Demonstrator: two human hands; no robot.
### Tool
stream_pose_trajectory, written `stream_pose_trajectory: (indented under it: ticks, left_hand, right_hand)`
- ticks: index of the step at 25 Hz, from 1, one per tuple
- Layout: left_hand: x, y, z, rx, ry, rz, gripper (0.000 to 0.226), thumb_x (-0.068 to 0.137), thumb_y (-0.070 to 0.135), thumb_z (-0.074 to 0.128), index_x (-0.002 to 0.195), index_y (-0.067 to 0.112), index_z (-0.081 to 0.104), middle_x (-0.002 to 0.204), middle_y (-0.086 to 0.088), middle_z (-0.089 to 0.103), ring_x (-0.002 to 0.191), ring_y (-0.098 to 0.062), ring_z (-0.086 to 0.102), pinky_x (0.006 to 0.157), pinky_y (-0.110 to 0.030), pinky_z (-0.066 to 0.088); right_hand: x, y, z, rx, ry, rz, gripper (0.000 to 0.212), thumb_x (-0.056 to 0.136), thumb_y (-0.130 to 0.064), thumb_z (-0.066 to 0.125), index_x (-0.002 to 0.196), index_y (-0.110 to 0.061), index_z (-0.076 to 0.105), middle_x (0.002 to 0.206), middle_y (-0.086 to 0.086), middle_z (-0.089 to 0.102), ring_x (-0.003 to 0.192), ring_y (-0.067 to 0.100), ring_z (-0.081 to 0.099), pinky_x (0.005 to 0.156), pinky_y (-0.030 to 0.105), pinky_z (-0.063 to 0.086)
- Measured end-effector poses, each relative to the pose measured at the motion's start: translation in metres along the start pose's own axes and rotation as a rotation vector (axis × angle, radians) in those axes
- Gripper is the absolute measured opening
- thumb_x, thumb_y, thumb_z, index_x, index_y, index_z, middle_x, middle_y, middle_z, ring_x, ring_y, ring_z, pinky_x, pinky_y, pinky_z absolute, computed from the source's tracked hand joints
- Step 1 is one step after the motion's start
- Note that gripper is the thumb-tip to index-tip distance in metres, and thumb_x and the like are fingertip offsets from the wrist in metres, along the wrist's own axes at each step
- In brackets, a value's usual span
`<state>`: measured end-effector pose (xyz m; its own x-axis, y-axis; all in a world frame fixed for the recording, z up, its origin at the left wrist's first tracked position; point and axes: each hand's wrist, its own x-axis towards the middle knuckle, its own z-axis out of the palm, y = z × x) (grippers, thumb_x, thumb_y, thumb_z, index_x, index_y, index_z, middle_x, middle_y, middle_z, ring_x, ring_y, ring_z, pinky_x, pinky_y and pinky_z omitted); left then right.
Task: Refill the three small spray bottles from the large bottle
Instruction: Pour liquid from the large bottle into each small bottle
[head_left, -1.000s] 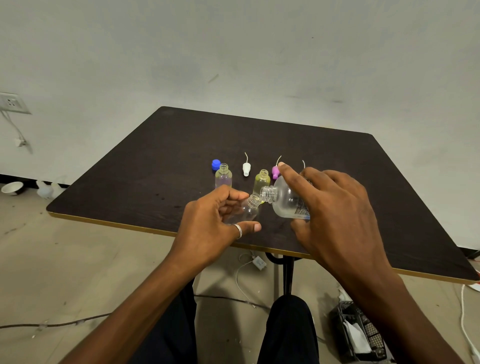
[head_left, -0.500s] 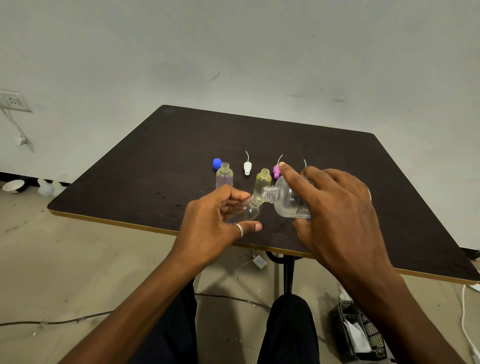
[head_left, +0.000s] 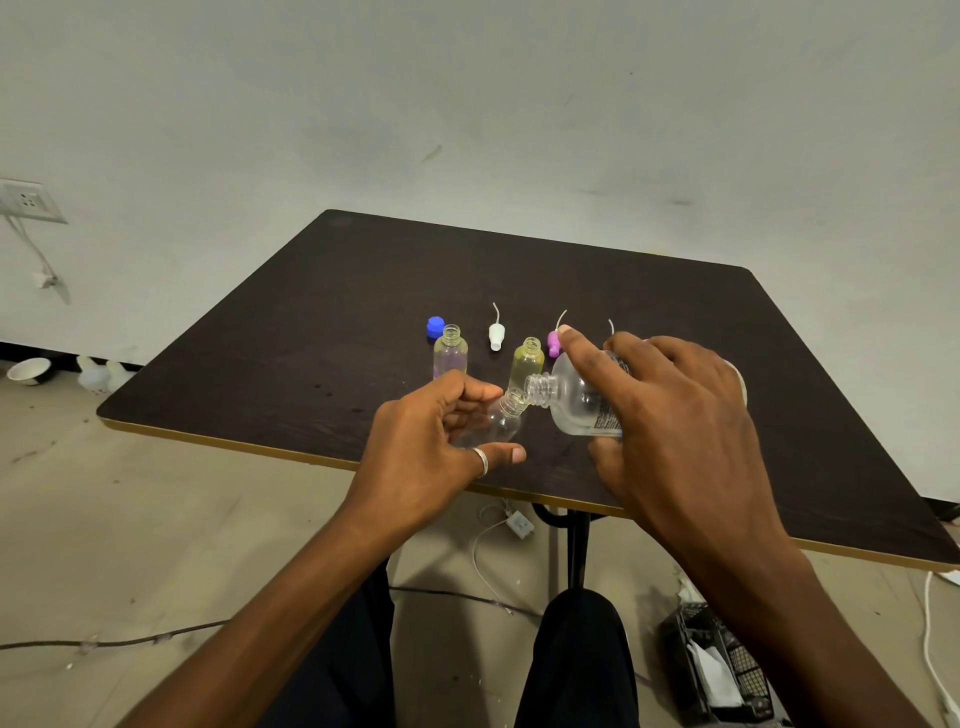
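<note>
My left hand (head_left: 431, 447) grips a small clear spray bottle (head_left: 501, 418), tilted with its open neck up and to the right. My right hand (head_left: 670, 415) holds the large clear bottle (head_left: 576, 402) tipped on its side, its threaded mouth touching the small bottle's neck. Two more small bottles stand uncapped on the dark table (head_left: 571, 291): a purplish one (head_left: 450, 352) and a yellowish one (head_left: 526, 358). Behind them lie a white spray top (head_left: 496, 332), a pink spray top (head_left: 554, 343) and a blue cap (head_left: 435, 326).
A thin white tube (head_left: 611, 327) pokes up behind my right hand. The table's near edge runs just under my hands. On the floor lie cables, a white adapter (head_left: 519, 524) and a black basket (head_left: 722, 665). My knees are below the table edge.
Both hands and the two held bottles stay almost still, mouth to mouth. Only the camera view shifts slightly.
</note>
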<state>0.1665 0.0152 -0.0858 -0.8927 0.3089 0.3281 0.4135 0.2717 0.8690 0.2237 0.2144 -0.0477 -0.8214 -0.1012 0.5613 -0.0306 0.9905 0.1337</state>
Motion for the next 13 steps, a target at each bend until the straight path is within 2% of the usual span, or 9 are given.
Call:
stream_pose_trajectory:
  ticks: [13]
  left_hand:
    - [-0.0004,-0.0004,0.0009,-0.006,0.003,-0.005,0.051,0.061,0.025,0.091,0.107,0.024,0.069,0.097,0.022,0.069,0.092,0.01,0.067,0.079,-0.007,0.051]
  right_hand:
    - [-0.0004,-0.0003,0.0,0.0,0.012,-0.007,0.09,0.058,-0.017,0.088,0.14,-0.022,0.049,0.119,0.014,0.065,0.109,0.04,0.059,0.092,0.058,0.047]
